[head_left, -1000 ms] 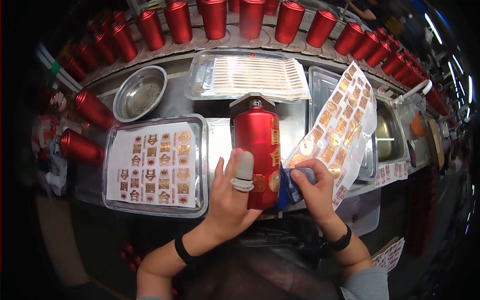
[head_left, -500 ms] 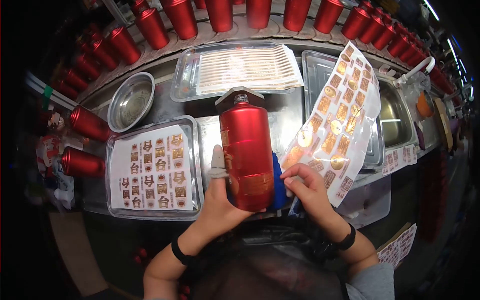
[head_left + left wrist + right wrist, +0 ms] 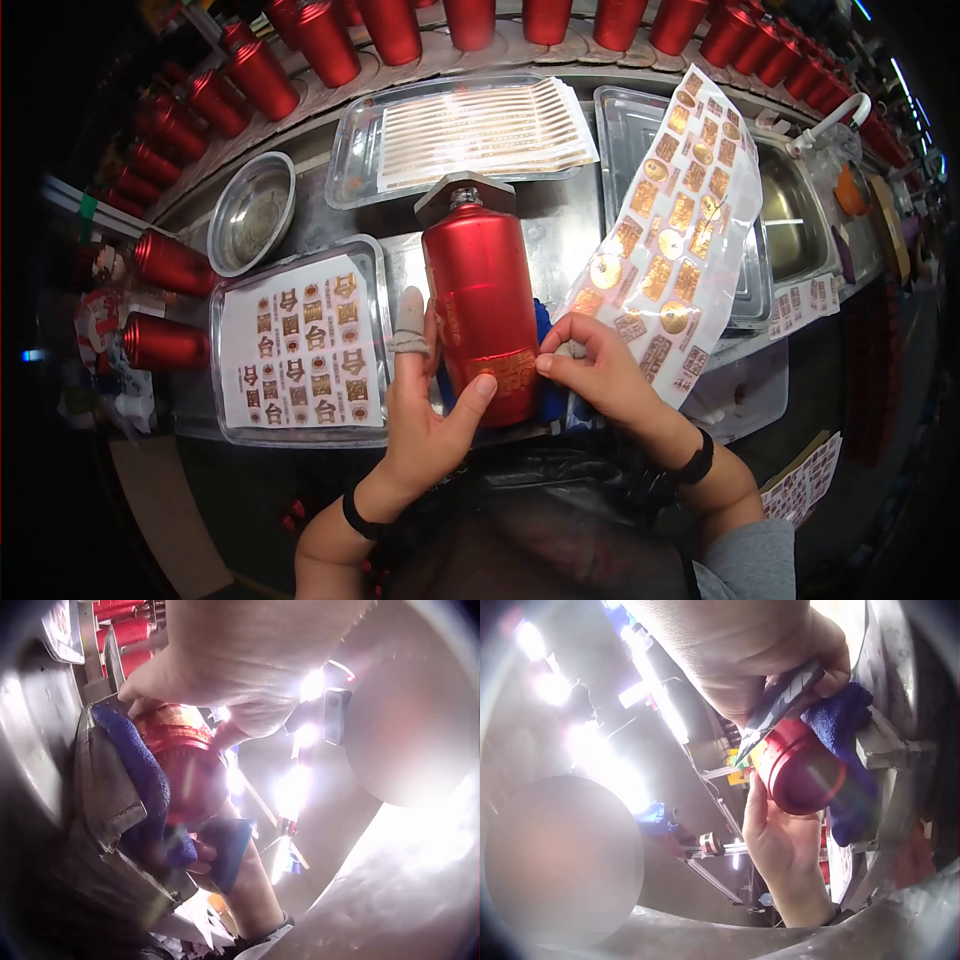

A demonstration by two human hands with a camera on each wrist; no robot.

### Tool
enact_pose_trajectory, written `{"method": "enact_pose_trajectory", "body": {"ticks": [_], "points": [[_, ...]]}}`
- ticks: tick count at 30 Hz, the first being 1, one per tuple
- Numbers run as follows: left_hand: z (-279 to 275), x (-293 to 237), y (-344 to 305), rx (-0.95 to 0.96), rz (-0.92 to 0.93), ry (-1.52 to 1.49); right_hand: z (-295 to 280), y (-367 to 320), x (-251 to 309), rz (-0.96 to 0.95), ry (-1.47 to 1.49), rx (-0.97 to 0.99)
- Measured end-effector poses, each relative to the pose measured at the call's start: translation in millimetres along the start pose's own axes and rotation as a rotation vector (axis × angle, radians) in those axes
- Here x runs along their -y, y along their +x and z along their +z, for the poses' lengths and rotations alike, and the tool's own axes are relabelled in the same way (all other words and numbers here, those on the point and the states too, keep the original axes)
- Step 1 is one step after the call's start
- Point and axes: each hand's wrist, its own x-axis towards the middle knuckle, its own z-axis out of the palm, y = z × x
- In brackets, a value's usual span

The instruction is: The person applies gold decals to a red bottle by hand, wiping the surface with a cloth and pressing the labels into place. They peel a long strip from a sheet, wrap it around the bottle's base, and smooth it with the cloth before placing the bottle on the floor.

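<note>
A red bottle (image 3: 478, 290) with a clear threaded neck lies on its back, neck away from me, in a metal holder (image 3: 430, 205). My left hand (image 3: 425, 425) grips its left side near the base, thumb on the front beside a gold label (image 3: 508, 372). A pale finger cot covers one left finger. My right hand (image 3: 605, 375) is at the bottle's lower right, thumb and forefinger together at the label's right end. In the right wrist view it holds a dark, flat, thin-edged piece (image 3: 784, 701). A blue towel (image 3: 142, 769) lies under the bottle.
A tray (image 3: 378, 340) with a sheet of gold characters sits left, below a metal bowl (image 3: 252, 215). Another tray (image 3: 350, 150) bears striped gold strips. A long sticker sheet (image 3: 665, 240) slants at right, near a sink (image 3: 790, 225). Red bottles (image 3: 395, 30) line the back.
The bottle has turned: its large gold characters went from the right side round to the left, and the lower label now faces front. My left thumb came onto the front; my right fingers moved to the label.
</note>
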Motion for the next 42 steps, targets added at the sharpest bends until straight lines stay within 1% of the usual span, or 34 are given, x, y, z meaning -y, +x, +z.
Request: {"method": "enact_pose_trajectory", "body": {"ticks": [3, 6, 9, 12, 15, 18, 21, 24, 27, 30, 33, 36, 39, 42], "points": [[-1.3, 0.3, -0.8, -0.001, -0.004, -0.024, 1.9, 1.0, 0.5, -0.037, 0.039, -0.003], [-3.3, 3.1, -1.0, 0.011, -0.013, -0.051, -1.7, 1.9, -3.0, -0.044, -0.004, 0.015], [-2.7, 2.2, -2.0, 0.01, -0.013, -0.096, 6.3, -5.3, 10.4, -0.021, 0.129, 0.003], [-5.0, -2.2, -3.5, 0.036, 0.025, -0.072, 5.4, -12.2, 18.6, -0.055, 0.14, -0.039], [-10.3, -3.4, -6.3, 0.044, 0.006, -0.067, 13.2, -16.5, 30.9, -0.032, 0.15, -0.056], [-11.1, 1.8, -5.7, -0.02, -0.058, -0.243, 9.4, -11.6, 20.8, -0.058, -0.005, -0.053], [-13.8, 0.7, -3.8, -0.03, -0.102, -0.301, 13.6, -18.7, 27.3, -0.127, 0.048, -0.057], [-11.9, 5.2, -3.7, 0.002, -0.012, -0.101, 19.6, -26.1, 38.1, -0.206, -0.048, -0.048], [-8.2, 4.9, -3.5, 0.012, -0.009, -0.106, 30.5, -27.2, 49.5, -0.139, 0.071, -0.092], [-9.0, 6.3, -3.9, 0.013, -0.015, -0.109, 18.2, -24.7, 43.1, 0.047, 0.139, -0.134], [-7.9, 9.6, -3.7, 0.005, 0.005, -0.093, 22.5, -18.3, 38.8, 0.149, 0.119, -0.104], [-7.1, 10.6, -4.3, 0.019, 0.03, -0.037, 22.2, -19.0, 34.3, 0.055, 0.089, -0.098], [-6.2, 11.8, -5.2, 0.014, 0.04, 0.033, 23.0, -25.0, 37.4, -0.107, -0.091, -0.098], [-6.5, 11.9, -5.3, 0.008, 0.043, 0.019, 32.9, -31.4, 50.9, -0.2, -0.112, -0.081]]}}
